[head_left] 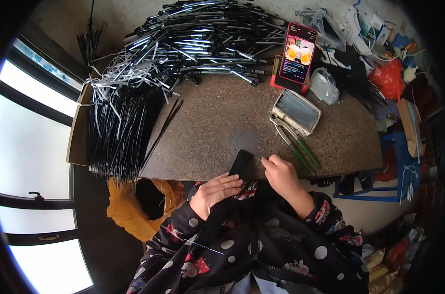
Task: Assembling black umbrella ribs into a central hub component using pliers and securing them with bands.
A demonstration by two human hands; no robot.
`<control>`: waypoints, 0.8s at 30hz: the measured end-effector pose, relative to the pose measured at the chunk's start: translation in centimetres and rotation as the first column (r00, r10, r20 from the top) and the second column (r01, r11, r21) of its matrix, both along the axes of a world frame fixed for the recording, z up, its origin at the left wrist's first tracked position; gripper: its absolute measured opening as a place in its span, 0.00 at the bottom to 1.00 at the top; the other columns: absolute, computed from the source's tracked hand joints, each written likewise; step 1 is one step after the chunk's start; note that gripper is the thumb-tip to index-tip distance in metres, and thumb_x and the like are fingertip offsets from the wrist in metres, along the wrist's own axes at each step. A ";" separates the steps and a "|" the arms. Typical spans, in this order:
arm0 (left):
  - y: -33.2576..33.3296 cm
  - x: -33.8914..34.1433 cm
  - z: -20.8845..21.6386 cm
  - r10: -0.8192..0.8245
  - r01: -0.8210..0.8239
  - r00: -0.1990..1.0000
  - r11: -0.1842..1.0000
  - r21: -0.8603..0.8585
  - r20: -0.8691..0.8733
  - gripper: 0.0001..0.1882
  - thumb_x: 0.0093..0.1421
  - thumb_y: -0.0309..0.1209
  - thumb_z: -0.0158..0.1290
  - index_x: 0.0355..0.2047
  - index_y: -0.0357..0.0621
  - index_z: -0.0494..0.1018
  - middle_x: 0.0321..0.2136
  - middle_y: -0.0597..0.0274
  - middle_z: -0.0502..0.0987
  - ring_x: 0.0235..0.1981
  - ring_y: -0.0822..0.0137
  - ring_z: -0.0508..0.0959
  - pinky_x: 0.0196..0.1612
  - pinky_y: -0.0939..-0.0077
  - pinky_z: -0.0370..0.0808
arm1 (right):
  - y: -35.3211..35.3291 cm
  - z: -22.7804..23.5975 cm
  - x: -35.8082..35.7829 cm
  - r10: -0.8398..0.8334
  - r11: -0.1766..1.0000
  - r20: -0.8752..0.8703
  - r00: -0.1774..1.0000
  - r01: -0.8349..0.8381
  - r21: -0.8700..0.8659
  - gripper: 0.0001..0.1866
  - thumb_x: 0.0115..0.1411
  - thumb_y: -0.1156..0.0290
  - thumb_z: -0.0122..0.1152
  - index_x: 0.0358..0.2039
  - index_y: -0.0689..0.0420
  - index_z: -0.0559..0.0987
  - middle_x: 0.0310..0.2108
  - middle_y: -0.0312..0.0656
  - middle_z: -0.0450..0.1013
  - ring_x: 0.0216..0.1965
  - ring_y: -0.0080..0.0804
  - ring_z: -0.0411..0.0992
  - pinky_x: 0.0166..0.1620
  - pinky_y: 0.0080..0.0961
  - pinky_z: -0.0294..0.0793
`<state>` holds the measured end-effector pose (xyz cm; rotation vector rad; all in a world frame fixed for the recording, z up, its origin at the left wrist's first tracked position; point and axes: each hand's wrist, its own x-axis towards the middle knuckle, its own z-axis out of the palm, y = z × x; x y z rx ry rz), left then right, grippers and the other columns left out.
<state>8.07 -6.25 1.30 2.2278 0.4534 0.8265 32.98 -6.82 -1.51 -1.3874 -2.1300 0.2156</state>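
Bundle (243, 164) of flat black strands is slanting across the near edge of the table (198, 134) toward the lap. The left hand (216, 194) is lying over it, fingers stretched out and close together; whether the hidden thumb is gripping underneath, I cannot tell. The right hand (280, 176) is clamping thumb and forefinger on a thin pale piece (257, 158), which is pointing at the bundle's upper end. Green-handled pliers (302, 153) are resting just beside a tray (306, 130), near the propped phone (298, 53)
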 end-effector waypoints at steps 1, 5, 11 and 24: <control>0.1 0.0 0.0 0.000 0.000 1.000 1.000 0.005 -0.002 0.42 0.34 0.53 0.66 0.42 0.31 0.72 0.46 0.45 0.73 0.52 0.46 0.70 0.57 0.49 0.62 | 0.1 -0.1 -0.2 -0.009 1.000 -0.006 1.000 0.009 0.000 0.09 0.50 0.78 0.55 0.33 0.63 0.76 0.24 0.43 0.64 0.25 0.39 0.70 0.27 0.31 0.72; 0.1 0.0 -0.1 -0.001 0.001 1.000 1.000 0.023 -0.007 0.42 0.34 0.53 0.66 0.42 0.31 0.72 0.46 0.45 0.73 0.52 0.46 0.70 0.57 0.50 0.62 | 0.4 -0.2 -1.2 -0.039 0.999 -0.030 0.999 0.039 -0.015 0.10 0.49 0.79 0.55 0.34 0.64 0.76 0.24 0.44 0.65 0.25 0.40 0.70 0.27 0.32 0.72; 0.0 -0.1 -0.1 0.000 0.001 1.000 1.000 0.029 -0.021 0.41 0.34 0.53 0.66 0.42 0.31 0.72 0.46 0.44 0.73 0.52 0.46 0.70 0.57 0.51 0.62 | 0.1 0.0 -1.6 -0.099 0.993 -0.067 0.993 0.094 -0.076 0.11 0.48 0.81 0.56 0.35 0.63 0.77 0.25 0.44 0.66 0.25 0.42 0.70 0.28 0.33 0.71; -0.1 0.2 0.7 0.001 0.000 1.000 1.000 0.023 -0.023 0.41 0.36 0.53 0.65 0.43 0.31 0.71 0.47 0.44 0.73 0.53 0.47 0.69 0.57 0.52 0.61 | 1.6 0.6 -1.6 -0.065 0.997 0.064 0.996 0.068 -0.039 0.08 0.50 0.78 0.54 0.32 0.60 0.76 0.25 0.44 0.66 0.26 0.43 0.71 0.29 0.35 0.72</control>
